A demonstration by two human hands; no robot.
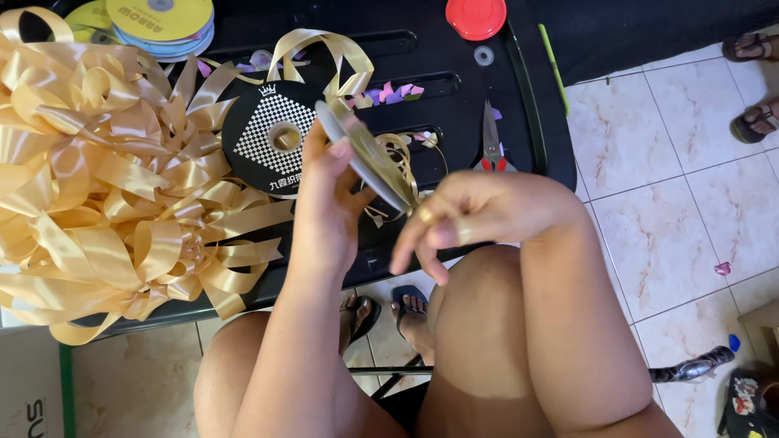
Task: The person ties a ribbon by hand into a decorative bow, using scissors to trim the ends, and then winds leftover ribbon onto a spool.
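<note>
My left hand (324, 203) grips a flat spool of gold ribbon (365, 154), tilted on edge above the black table (454, 81). My right hand (471, 215) is just to its right, fingers pinching the gold ribbon end that comes off the spool; a ring sits on one finger. A loose curl of gold ribbon (406, 158) hangs behind the spool. A big heap of finished gold ribbon bows (105, 178) fills the table's left side.
A black spool with a chequered label (272, 138) lies flat near the bows. Scissors (491, 142), a red lid (475, 16), stacked yellow spools (162, 20) and coloured scraps (393, 93) are on the table. Another person's sandalled feet (755, 81) are at right on the tiled floor.
</note>
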